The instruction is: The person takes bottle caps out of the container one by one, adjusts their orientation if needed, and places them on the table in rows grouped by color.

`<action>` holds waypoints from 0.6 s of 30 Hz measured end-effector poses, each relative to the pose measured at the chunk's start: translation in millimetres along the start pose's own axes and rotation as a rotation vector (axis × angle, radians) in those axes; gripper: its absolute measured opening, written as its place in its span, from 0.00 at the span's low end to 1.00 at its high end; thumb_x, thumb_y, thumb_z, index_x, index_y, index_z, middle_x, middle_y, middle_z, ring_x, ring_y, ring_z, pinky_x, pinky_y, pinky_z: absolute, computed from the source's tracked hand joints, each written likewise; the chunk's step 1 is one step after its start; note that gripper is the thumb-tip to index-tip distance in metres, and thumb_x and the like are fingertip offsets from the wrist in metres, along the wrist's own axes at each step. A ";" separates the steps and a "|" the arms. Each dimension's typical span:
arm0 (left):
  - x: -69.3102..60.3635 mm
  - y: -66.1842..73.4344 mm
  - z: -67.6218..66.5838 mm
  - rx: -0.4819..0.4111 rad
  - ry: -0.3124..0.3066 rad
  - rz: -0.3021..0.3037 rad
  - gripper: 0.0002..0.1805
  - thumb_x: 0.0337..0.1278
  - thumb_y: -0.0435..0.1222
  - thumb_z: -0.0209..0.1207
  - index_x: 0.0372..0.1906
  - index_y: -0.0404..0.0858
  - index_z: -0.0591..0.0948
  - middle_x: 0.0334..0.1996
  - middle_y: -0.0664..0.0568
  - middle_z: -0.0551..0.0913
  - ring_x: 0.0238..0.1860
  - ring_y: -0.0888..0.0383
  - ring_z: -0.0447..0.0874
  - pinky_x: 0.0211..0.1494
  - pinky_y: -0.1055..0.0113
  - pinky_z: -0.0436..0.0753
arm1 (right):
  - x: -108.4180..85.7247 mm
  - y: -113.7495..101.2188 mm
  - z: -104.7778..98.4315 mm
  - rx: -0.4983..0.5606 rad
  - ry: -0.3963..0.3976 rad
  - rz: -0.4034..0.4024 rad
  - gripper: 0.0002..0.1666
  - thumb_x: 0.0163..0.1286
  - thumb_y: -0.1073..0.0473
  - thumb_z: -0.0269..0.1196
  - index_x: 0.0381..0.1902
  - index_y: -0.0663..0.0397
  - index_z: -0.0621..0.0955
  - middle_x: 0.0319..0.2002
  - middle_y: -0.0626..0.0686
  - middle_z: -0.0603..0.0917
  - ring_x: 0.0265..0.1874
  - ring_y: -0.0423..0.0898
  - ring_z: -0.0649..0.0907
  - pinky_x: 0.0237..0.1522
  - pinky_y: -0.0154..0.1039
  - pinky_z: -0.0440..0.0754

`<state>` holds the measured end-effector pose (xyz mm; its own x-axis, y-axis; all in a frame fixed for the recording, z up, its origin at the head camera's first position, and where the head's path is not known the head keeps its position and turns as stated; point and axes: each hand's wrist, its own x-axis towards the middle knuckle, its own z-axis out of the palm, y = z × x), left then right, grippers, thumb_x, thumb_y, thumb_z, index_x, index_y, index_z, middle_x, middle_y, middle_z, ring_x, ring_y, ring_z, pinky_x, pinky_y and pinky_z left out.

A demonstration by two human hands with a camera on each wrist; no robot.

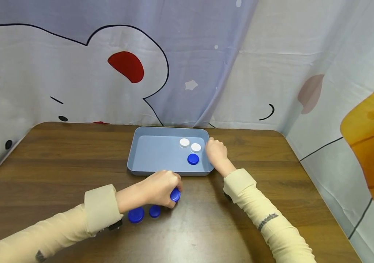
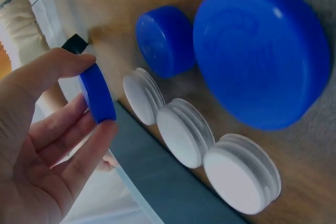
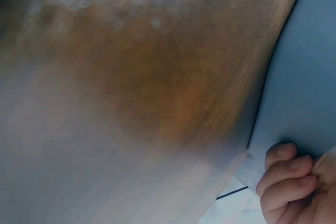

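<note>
done (tray [image 1: 154, 150]): two white caps [image 1: 184, 142], one blue cap [image 1: 193, 159]
remaining (surface [image 1: 219, 223]): two blue caps [image 1: 136, 215], three white caps [image 2: 181, 137]
left hand [image 1: 160, 187]: pinching held cap [image 1: 175, 194], blue
right hand [image 1: 217, 153]: curled on tray edge

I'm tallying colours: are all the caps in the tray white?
No, a blue cap lies in the tray along with two white caps.

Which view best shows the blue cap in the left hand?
Left wrist: the blue cap appears large and close there, with its ridged rim visible. Head shows it much smaller, held by the left hand, with its round face visible but the ridges too small to make out. Right wrist doesn't show it.
</note>
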<state>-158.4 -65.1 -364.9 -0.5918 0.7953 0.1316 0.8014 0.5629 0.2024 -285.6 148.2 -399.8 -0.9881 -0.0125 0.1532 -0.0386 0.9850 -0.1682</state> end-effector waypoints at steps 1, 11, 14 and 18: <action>-1.3 0.3 0.8 -0.005 0.003 0.001 0.14 0.27 0.39 0.72 0.29 0.43 0.85 0.28 0.59 0.83 0.29 0.63 0.80 0.31 0.71 0.78 | -0.1 -0.1 -0.1 -0.002 -0.002 0.001 0.15 0.71 0.58 0.51 0.39 0.67 0.77 0.39 0.69 0.85 0.40 0.65 0.85 0.40 0.56 0.83; -10.0 7.3 10.1 -0.017 0.007 0.018 0.15 0.28 0.41 0.72 0.29 0.43 0.85 0.29 0.59 0.84 0.31 0.62 0.81 0.33 0.71 0.79 | -0.8 -0.2 -0.5 -0.009 0.013 -0.006 0.15 0.71 0.59 0.52 0.39 0.68 0.77 0.38 0.69 0.85 0.39 0.65 0.85 0.39 0.56 0.83; -11.1 9.4 12.0 -0.006 0.017 0.019 0.14 0.28 0.41 0.72 0.30 0.44 0.85 0.29 0.60 0.84 0.31 0.62 0.81 0.33 0.70 0.80 | -0.3 0.1 0.2 -0.010 0.016 -0.010 0.14 0.71 0.59 0.53 0.38 0.67 0.77 0.38 0.69 0.85 0.39 0.65 0.85 0.39 0.56 0.83; -13.2 11.5 15.6 0.003 0.007 0.017 0.14 0.28 0.40 0.72 0.29 0.44 0.85 0.29 0.60 0.84 0.31 0.62 0.81 0.32 0.70 0.80 | 0.4 0.5 1.1 -0.005 -0.002 -0.005 0.15 0.71 0.58 0.53 0.40 0.68 0.77 0.39 0.69 0.85 0.40 0.65 0.85 0.40 0.56 0.83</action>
<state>-140.0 -65.6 -379.4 -0.5786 0.8032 0.1415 0.8116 0.5499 0.1975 -286.3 148.5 -400.9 -0.9882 -0.0178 0.1522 -0.0427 0.9858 -0.1622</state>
